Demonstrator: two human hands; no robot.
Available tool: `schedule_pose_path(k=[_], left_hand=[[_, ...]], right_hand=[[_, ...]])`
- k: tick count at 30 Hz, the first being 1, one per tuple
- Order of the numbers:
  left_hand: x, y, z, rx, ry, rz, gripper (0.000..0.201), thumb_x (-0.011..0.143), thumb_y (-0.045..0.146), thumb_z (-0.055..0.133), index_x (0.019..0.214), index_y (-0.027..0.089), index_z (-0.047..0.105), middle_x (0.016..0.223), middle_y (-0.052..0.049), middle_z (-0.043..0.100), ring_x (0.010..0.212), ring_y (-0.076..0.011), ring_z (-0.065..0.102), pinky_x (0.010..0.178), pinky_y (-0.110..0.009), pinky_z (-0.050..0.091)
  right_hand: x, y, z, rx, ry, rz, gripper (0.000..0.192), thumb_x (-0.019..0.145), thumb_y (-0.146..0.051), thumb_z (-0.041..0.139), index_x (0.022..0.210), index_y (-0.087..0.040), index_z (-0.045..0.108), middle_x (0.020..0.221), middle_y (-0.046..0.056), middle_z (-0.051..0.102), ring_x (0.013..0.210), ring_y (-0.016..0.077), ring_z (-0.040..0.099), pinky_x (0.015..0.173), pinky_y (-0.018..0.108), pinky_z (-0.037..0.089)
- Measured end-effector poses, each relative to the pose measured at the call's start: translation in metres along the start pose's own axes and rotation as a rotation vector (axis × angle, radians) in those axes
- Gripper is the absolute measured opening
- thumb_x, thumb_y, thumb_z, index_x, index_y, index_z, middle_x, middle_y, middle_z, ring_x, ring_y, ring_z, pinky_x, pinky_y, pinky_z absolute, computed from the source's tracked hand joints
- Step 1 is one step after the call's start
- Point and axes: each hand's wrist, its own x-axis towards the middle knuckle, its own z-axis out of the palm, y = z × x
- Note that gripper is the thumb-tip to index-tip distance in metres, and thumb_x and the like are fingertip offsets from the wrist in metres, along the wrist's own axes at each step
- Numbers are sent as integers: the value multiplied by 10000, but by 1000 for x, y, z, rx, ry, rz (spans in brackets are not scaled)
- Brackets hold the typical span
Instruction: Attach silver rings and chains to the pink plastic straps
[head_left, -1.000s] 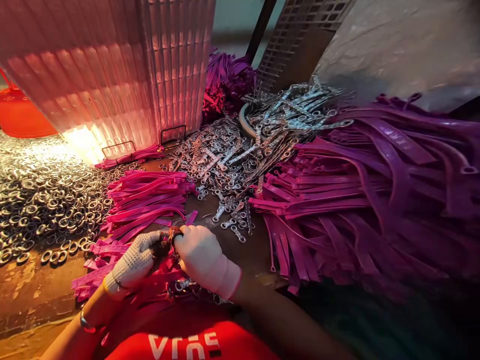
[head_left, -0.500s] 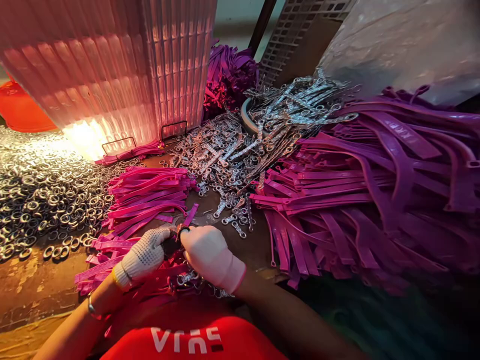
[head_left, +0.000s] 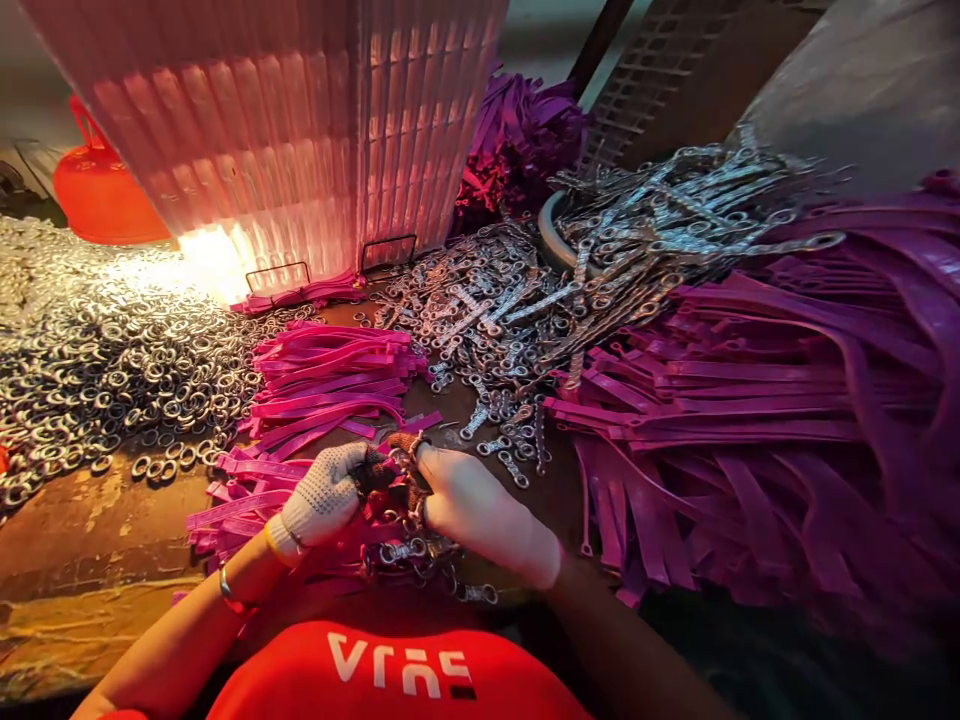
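Observation:
My left hand (head_left: pixel 324 495) wears a dotted white glove with dark fingertips; my right hand (head_left: pixel 480 510) wears a plain white glove. The two meet fingertip to fingertip over a pink strap (head_left: pixel 352 520) and a small metal ring (head_left: pixel 397 455), pinching them between them. Metal chain clips (head_left: pixel 409 553) hang just below my hands. A fanned stack of pink straps (head_left: pixel 330 380) lies just beyond my left hand. Loose metal connector links (head_left: pixel 480 320) are scattered beyond my right hand.
A heap of metal rings (head_left: pixel 97 350) covers the table at left. A big pile of purple straps (head_left: pixel 765 420) fills the right. A ribbed plastic crate (head_left: pixel 300 130) stands at the back, an orange container (head_left: pixel 105 190) left of it, a bowl of links (head_left: pixel 675 210) behind.
The view has shifted so that everything sits further right. My hands stay together over the strap, the fingers working slightly at the ring.

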Motion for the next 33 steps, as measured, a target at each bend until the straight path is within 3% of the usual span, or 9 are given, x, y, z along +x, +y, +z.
schedule_pose_path(k=[4,9,12,15,20,23,28,30,33], left_hand=[[-9,-8,3,276,69,87,205,907,222,507,847,142,687,812,-55,696,746,-169,592,686,-265,445],[-12,-16,6,438,36,114,192,877,128,487,861,136,677,841,-67,711,753,-176,611,696,-278,442],[-12,-3,0,506,-44,169,201,817,62,484,811,147,667,794,-50,700,711,-161,598,675,-265,442],[-14,22,-27,571,-124,254,251,759,33,497,854,165,688,844,-49,712,726,-157,606,701,-261,469],[-32,37,-97,798,52,97,235,768,108,523,864,184,723,795,-51,722,670,-176,617,674,-280,488],[-43,22,-106,604,132,5,208,805,204,597,947,199,749,886,-65,752,746,-183,656,669,-255,508],[-40,6,-63,-275,216,-326,308,864,400,665,1037,148,704,674,-12,651,400,-46,420,364,-147,305],[-30,5,-47,-676,159,-435,355,854,429,687,1039,126,681,639,8,608,369,-26,384,332,-127,264],[-14,5,-32,-1038,-47,-529,466,870,496,647,1101,92,662,788,-76,687,460,-93,555,312,-146,317]], right_hand=[[3,-9,-3,-265,-153,98,258,763,-87,485,951,-140,653,859,119,741,749,218,658,628,308,327],[-1,-14,6,-430,-229,-54,207,772,-113,502,930,-105,635,810,158,725,695,241,667,550,327,256],[-3,-12,11,-451,-197,-100,167,775,-120,517,898,-110,629,770,152,718,654,230,657,534,325,238],[-4,-9,11,-439,-106,-120,164,766,-139,537,900,-120,631,745,132,713,647,220,641,551,324,254],[-7,-3,9,-410,-74,-31,181,784,-141,551,928,-131,661,791,116,713,725,219,630,616,323,324],[-12,19,6,-351,-66,-70,204,787,-150,583,960,-143,690,988,133,714,894,235,621,748,322,403],[-16,88,-7,-475,-53,186,327,828,-70,515,1081,-108,719,1158,158,693,1034,268,600,835,359,432],[-17,110,-8,-587,-119,229,307,813,-43,519,1019,-95,740,1159,178,698,1053,303,597,788,375,433],[-19,130,-1,-659,-143,201,295,770,-6,521,934,-92,751,1121,195,706,1064,330,602,761,380,444]])
